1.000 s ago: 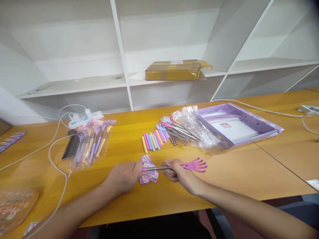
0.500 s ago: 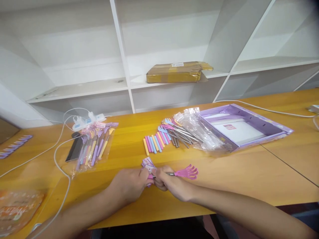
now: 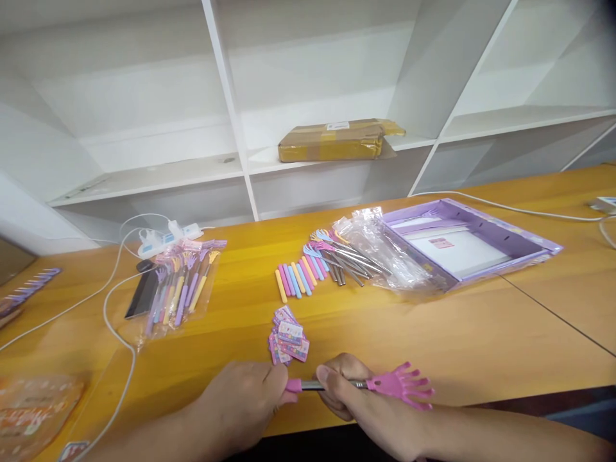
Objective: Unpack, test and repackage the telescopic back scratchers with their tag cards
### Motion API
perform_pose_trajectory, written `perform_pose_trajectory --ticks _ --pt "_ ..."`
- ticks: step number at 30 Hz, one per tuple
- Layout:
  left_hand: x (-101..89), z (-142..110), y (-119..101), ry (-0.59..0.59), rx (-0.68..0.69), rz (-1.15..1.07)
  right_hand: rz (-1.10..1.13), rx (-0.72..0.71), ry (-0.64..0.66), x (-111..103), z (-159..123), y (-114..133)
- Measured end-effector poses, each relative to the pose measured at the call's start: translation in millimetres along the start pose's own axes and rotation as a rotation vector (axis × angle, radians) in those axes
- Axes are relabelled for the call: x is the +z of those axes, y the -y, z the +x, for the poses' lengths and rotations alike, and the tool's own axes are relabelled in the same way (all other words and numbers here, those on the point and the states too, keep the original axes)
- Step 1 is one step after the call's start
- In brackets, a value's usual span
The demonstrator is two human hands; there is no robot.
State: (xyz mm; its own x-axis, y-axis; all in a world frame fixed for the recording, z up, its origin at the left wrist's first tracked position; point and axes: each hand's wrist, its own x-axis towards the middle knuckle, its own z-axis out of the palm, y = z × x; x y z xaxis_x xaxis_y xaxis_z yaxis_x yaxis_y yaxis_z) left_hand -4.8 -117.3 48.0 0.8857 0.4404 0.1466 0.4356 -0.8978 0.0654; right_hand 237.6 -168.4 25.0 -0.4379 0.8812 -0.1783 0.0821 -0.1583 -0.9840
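Observation:
A pink back scratcher point(image 3: 312, 385) with a hand-shaped head and a metal rod lies across both my hands near the table's front edge. My left hand point(image 3: 250, 394) is closed around its pink handle. The fingers of my right hand point(image 3: 344, 388) wrap the metal rod just below the pink head. Just beyond my hands lies a loose pile of small printed cards point(image 3: 289, 335). Farther back are a row of coloured handles point(image 3: 297, 277) in yellow, pink and blue, and a heap of metal rods with hand-shaped heads point(image 3: 344, 256).
Clear plastic bags point(image 3: 385, 250) lie against an open purple box point(image 3: 462, 279). At left, bagged back scratchers point(image 3: 183, 285) rest by a black object point(image 3: 143, 294), a power strip point(image 3: 168, 239) and white cables. An orange package point(image 3: 36, 410) sits front left; a taped carton point(image 3: 332, 151) stands on the shelf.
Both hands have come nearer the front edge with the back scratcher, uncovering the card pile. They are farther apart, and more of the metal rod shows between them.

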Motion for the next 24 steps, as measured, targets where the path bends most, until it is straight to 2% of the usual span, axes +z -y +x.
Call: perform_pose_trajectory --ticks 5,10,14,18,24 --pt "-6.5 -5.6 -3.7 -0.051 0.004 0.013 -0.03 -0.001 -0.028 -0.6 -4.9 3.3" --pt "-3.3 7.7 -5.6 -0.204 0.051 0.205 0.106 0.002 0.039 5.4 11.1 3.4" --pt "0.0 19.4 -10.4 -0.225 0.06 0.269 0.373 -0.007 0.106 11.9 31.4 6.6" --pt "1.7 17.5 -6.4 -0.141 -0.044 0.224 0.459 0.03 0.164 14.0 36.1 11.8" --pt "-4.7 12.8 2.1 0.131 -0.068 0.099 0.414 0.071 0.119 17.2 21.9 16.6"
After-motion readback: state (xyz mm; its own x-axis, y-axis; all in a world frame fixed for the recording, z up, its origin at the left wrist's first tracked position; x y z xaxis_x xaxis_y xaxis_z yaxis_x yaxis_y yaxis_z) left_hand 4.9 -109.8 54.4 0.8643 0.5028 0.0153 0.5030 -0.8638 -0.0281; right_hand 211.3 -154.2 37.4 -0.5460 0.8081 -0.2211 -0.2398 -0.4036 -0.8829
